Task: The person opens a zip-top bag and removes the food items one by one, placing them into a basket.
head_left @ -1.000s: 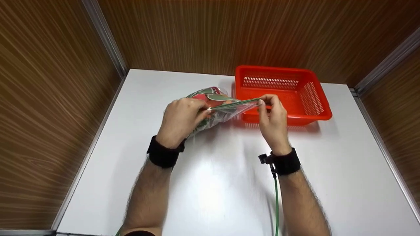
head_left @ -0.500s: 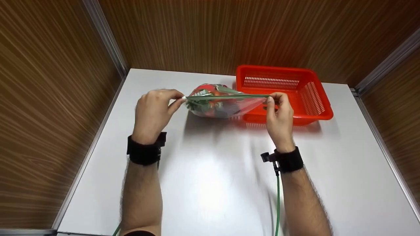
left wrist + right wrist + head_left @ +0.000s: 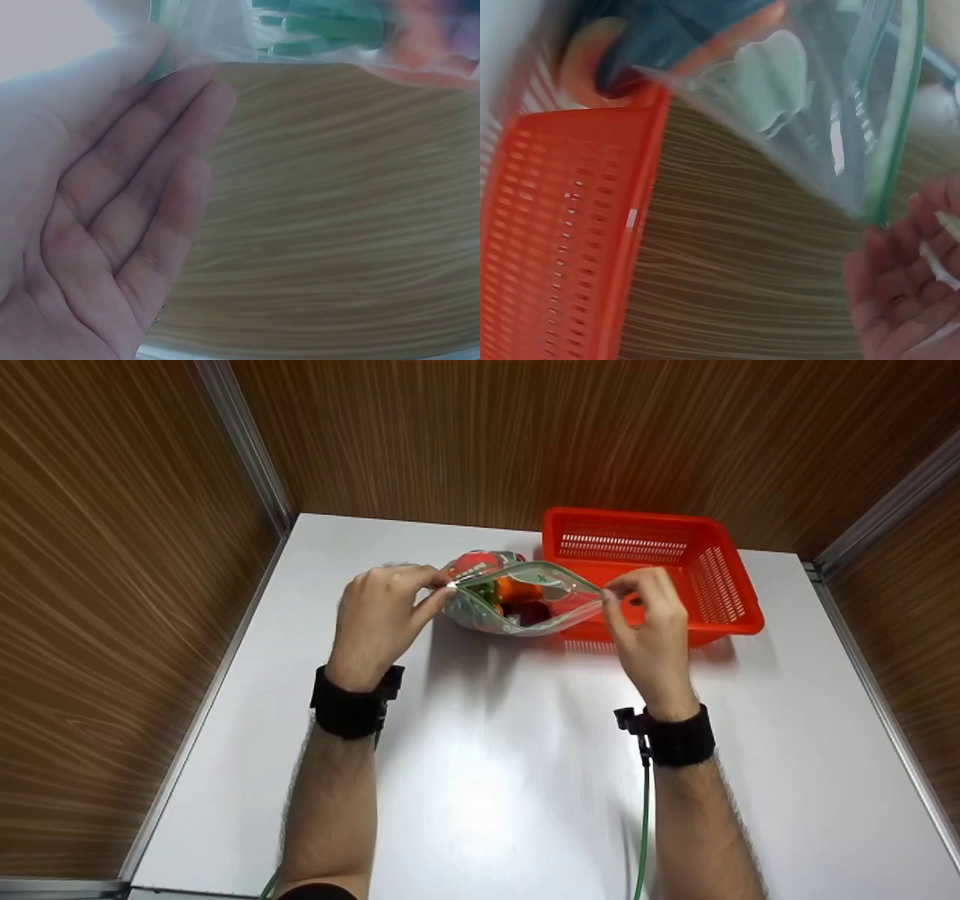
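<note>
A clear zip bag [image 3: 476, 617] with printed sides and a green zip edge hangs between my hands, its mouth gaping. Inside are an orange piece [image 3: 517, 588], a dark item [image 3: 529, 613] and something green [image 3: 487, 592]; their exact kinds are unclear. My left hand [image 3: 384, 619] pinches the left end of the zip edge, where a small white bit shows. Thumb and fingers of my right hand [image 3: 651, 624] pinch the right end. In the right wrist view, the bag's corner [image 3: 817, 150] narrows to those fingertips. The other left fingers lie loosely bent in the left wrist view.
A red perforated basket [image 3: 720, 585] stands behind and right of the bag, partly under the right hand. Wood-grain panels [image 3: 420, 442] wall in the white table [image 3: 480, 810]. A green cable [image 3: 643, 840] trails from the right wrist strap.
The left hand went left, stretching the zip edge straight, then came back slightly right. The bag's mouth has spread from a flat line to a wide gap. The right hand shifted a little right.
</note>
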Tool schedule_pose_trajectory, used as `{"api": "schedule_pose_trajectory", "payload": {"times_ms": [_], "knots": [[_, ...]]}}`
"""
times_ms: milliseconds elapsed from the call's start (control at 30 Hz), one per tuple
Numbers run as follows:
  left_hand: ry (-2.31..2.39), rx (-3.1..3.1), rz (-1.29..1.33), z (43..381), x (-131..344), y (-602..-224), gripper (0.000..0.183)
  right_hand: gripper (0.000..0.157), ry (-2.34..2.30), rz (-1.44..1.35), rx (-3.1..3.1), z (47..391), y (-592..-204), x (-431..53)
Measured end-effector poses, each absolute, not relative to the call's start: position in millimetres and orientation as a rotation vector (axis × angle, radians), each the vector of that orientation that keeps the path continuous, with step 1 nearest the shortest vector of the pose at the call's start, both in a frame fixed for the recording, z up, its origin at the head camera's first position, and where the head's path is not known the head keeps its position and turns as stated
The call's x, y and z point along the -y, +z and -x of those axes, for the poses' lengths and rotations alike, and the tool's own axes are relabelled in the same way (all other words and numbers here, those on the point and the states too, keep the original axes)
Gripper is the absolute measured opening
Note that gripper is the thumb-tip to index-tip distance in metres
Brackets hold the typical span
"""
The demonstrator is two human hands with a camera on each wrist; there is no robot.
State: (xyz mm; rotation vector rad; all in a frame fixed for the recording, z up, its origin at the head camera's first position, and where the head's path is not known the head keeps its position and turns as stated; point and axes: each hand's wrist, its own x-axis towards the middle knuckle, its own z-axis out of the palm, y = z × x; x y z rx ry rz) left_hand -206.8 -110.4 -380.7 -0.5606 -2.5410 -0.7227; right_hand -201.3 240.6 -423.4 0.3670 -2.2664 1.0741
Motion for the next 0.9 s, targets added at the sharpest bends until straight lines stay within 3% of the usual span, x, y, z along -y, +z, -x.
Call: {"api": "schedule_pose_trajectory", "payload": {"times_ms": [100, 300, 533, 700, 900], "knots": [[-0.724, 2.535, 0.583, 206.4, 105.6, -380.6, 0.021, 0.013, 0.929, -0.5, 2.296, 195.5, -420.1, -231.3], [-0.729, 2.533, 0.593, 204.7, 104.3, -381.7, 0.02, 0.029, 0.71, -0.721, 2.454, 193.3, -424.4, -225.2], [-0.771, 2.597, 0.725, 203.4, 108.1, -380.1, 0.019, 0.008, 0.587, -0.725, 2.428, 197.9, -426.7, -230.0], [-0.81, 2.652, 0.921, 205.6, 104.7, -383.1, 0.023, 0.009, 0.61, -0.678, 2.41, 199.7, -426.3, -238.9], [-0.767, 2.648, 0.912, 208.4, 76.5, -392.1, 0.028, 0.01, 0.58, -0.73, 2.413, 198.0, -426.6, -239.4]]}}
